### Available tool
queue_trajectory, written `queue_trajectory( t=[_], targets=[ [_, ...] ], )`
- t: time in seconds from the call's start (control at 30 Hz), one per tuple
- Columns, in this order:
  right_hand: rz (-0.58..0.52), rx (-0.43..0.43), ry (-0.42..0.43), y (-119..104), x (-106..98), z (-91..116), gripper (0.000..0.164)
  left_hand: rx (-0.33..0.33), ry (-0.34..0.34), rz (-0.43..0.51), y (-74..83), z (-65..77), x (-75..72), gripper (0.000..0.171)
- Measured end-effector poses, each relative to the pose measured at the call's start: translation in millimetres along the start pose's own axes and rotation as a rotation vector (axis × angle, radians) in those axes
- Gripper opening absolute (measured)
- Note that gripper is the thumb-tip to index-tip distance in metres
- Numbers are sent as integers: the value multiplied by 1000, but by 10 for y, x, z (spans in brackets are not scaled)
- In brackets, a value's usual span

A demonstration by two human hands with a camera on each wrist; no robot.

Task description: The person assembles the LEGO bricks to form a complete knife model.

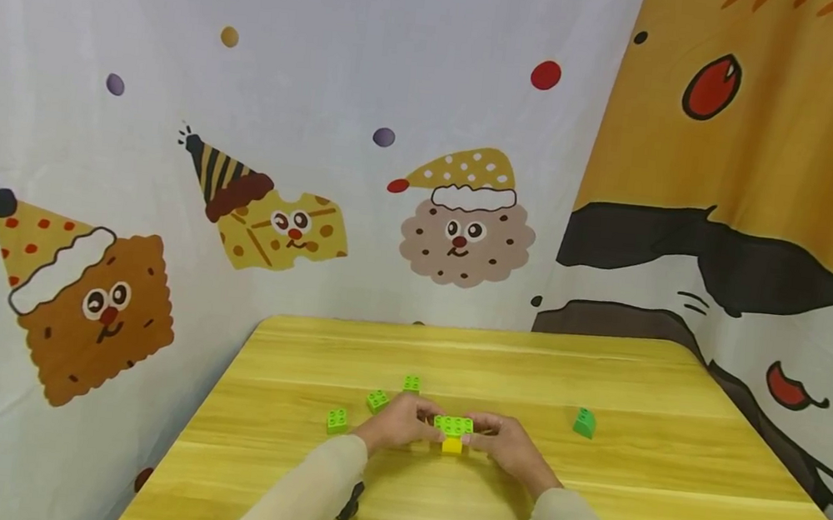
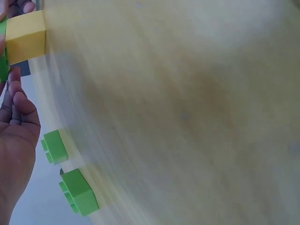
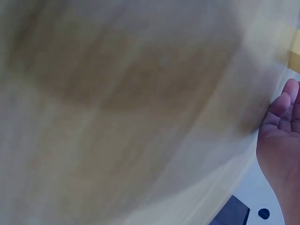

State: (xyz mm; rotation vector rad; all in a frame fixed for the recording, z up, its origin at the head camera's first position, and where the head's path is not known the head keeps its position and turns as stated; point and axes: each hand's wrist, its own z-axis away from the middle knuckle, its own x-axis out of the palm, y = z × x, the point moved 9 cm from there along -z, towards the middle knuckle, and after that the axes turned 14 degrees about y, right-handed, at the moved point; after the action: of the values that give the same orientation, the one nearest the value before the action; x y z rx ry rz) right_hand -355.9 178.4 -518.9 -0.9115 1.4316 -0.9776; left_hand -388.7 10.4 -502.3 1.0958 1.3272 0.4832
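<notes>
A lime-green toy building brick with two rows of studs sits on top of a yellow brick at the middle of the table. My left hand pinches the green brick's left end, while my right hand holds its right end. In the left wrist view the yellow brick shows beside the green one, past the fingertips of the left hand. The right wrist view has the right hand at its edge, with only a corner of the yellow brick visible.
Three small lime-green bricks lie left of the hands: one nearest, one middle and one farther back. A darker green curved brick lies to the right. The wooden table meets a cartoon-printed curtain behind.
</notes>
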Motion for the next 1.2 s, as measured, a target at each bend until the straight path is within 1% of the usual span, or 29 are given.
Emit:
queue_trajectory(
  t=[0.13,0.37,0.6,0.77,0.93,1.03,1.13,1.2],
  targets=[
    [3,2,13,27,-1,-4,47,-8,16,3,-32,8,-10,20],
    [8,30,-1,61,0,5,53,-27,17,11,-75,28,-7,28],
    [3,30,-3,83,3,-2,55,-16,4,-10,-46,26,-18,23],
    [-31,42,5,108,-6,0,57,-9,-3,-36,-13,37,-23,22],
    [-49,57,29,128,-23,-8,55,-17,7,-42,-4,49,-30,22],
    [-53,61,29,133,-23,-10,55,-17,16,-36,-11,54,-30,22],
    [-58,57,27,125,-24,-9,53,-16,25,-35,-26,54,-32,25],
    [-63,52,24,124,-20,-13,52,-16,29,-37,-36,54,-35,32]
  ],
)
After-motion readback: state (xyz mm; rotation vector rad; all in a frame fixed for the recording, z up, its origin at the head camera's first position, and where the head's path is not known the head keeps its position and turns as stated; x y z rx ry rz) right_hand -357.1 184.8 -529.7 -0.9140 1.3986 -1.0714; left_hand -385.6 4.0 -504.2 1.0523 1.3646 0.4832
